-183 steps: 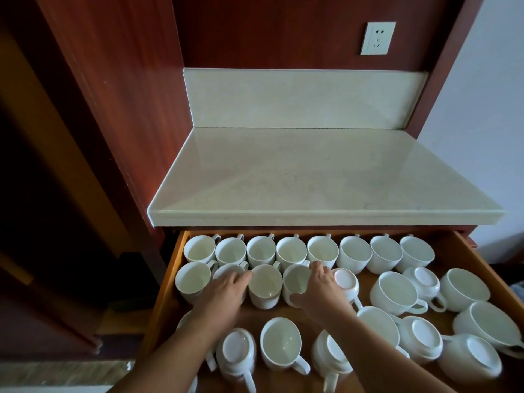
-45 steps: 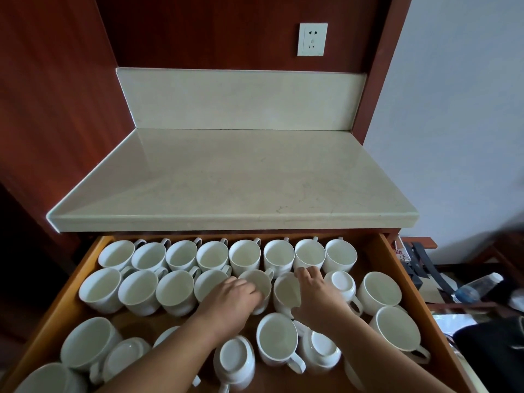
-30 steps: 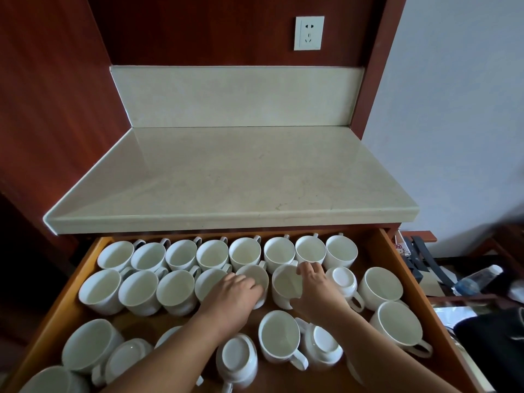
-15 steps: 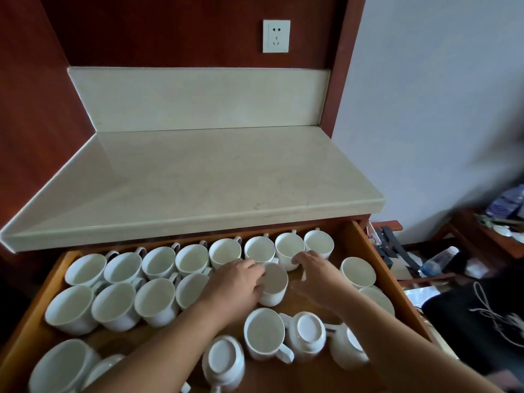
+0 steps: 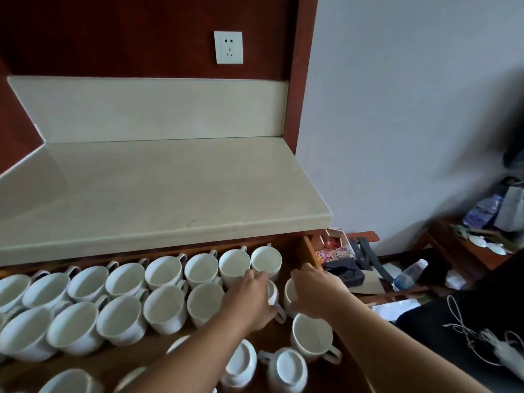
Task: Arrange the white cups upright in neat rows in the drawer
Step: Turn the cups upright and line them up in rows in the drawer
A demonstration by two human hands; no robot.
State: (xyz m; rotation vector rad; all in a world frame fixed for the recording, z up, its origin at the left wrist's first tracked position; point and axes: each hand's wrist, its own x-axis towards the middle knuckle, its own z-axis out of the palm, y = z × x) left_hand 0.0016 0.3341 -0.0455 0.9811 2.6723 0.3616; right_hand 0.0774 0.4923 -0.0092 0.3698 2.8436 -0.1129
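Grips, two: your left hand clasps one cup, right hand its neighbour — both taken from above, likely to extend the second row rightward

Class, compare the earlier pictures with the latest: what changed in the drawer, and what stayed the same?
Both hands moved right along the second row, which gained upright cups. The left hand now lies on an upside-down cup near the row's right end; the right hand curls over the neighbouring cup. The back row and the upside-down cups in front stayed put.
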